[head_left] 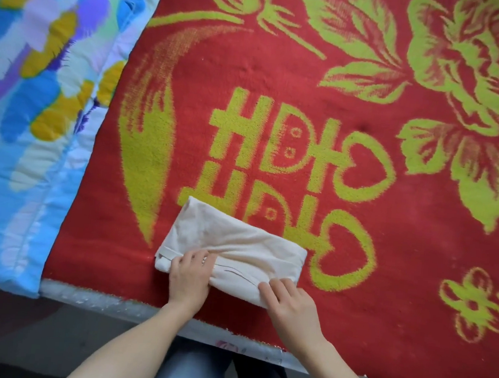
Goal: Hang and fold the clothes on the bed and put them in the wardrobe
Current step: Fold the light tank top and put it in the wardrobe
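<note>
Cream garment (231, 244): folded into a flat oblong packet, long axis running from 10 to 4 o'clock. Sitting at 6 o'clock from frame centre, on red blanket (191, 78), close to near bed edge (105, 303). Partly covering yellow-green lettering woven into blanket. Seam or hem strip visible along packet's near-left end.

Left hand (189, 277): on packet's 7 o'clock corner. Left fingers (198, 256) curled over top layer, bunching and gripping the cloth. Thumb hidden; cannot tell where it sits.

Right hand (289, 304): on packet's 5 o'clock corner. Right fingers (273, 286) nearly straight, laid flat on near edge, tips pointing toward 10 o'clock. Pressing rather than pinching; thumb side unclear, cannot tell if tucked under the fold.

Hands apart, one at each end of near long edge. Bare forearms entering from 6 o'clock.

Quilt (40, 80): blue with purple, white and mustard patches, at 9 to 10 o'clock, lying over blanket's left side, well apart from garment.

Large yellow-green flower pattern at 1 to 3 o'clock. Jeans (193, 371) at 6 o'clock, bottom of frame, below bed edge.
</note>
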Demonstrator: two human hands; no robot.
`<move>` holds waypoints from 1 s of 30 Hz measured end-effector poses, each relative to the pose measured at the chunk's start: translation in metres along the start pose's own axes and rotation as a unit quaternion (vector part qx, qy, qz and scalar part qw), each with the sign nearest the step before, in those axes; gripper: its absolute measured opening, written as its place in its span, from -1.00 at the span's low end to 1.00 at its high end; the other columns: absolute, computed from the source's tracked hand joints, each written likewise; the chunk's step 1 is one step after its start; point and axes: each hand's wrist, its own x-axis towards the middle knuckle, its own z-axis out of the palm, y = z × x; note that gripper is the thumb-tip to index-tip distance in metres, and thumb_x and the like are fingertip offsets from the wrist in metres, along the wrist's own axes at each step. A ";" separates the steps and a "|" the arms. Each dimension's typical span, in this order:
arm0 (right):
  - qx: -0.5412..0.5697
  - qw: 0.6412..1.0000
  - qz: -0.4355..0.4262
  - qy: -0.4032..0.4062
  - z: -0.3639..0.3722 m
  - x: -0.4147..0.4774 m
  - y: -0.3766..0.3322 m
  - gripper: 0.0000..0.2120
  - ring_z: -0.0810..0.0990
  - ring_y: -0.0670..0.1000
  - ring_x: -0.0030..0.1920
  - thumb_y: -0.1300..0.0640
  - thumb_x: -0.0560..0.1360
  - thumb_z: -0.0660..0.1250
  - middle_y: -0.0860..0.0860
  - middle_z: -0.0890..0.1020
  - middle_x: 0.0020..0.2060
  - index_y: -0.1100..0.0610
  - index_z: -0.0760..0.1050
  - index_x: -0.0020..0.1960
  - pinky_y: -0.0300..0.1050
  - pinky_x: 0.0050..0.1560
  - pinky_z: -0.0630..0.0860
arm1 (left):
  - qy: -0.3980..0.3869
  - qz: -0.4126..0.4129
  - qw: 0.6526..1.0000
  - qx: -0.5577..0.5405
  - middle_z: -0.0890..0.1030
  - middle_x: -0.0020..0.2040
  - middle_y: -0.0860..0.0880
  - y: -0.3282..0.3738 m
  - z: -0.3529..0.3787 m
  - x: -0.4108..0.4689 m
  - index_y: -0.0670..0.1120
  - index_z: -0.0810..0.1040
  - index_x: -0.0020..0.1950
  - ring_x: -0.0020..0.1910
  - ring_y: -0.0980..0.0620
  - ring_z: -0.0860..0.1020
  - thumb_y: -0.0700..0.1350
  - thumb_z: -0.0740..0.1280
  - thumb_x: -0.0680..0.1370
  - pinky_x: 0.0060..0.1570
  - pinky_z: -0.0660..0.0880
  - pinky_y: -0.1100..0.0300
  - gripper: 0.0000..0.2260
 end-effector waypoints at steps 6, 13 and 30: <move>0.007 0.999 -0.026 -0.040 -0.028 0.003 0.012 -0.80 0.54 0.03 -0.39 0.32 0.20 0.33 -0.02 0.54 -0.37 0.11 0.61 -0.23 -0.20 -0.52 0.40 | 0.038 0.065 0.997 0.034 0.56 -0.37 -0.02 0.003 -0.036 0.002 -0.09 0.62 -0.29 -0.42 -0.08 0.53 -0.22 0.08 0.27 -0.45 0.44 0.17 -0.69; -0.026 0.981 -0.190 -0.028 -0.125 0.077 0.017 -0.64 0.53 0.00 -0.40 0.21 0.01 0.57 -0.05 0.54 -0.38 0.07 0.60 -0.22 -0.23 -0.51 0.35 | 0.107 -0.044 0.993 0.028 0.58 -0.38 -0.05 0.013 -0.125 -0.023 -0.12 0.64 -0.30 -0.42 -0.08 0.57 -0.14 0.19 0.27 -0.49 0.46 0.18 -0.78; 0.092 0.700 -0.691 0.158 -0.269 0.080 -0.226 -0.55 0.60 0.00 -0.34 0.17 0.06 0.52 -0.04 0.59 -0.33 0.08 0.53 -0.07 -0.27 -0.55 0.41 | 0.302 -0.529 0.782 0.133 0.56 -0.38 0.06 0.063 -0.254 -0.357 -0.05 0.66 -0.28 -0.41 0.01 0.57 -0.15 0.54 -0.11 -0.44 0.44 0.31 -0.59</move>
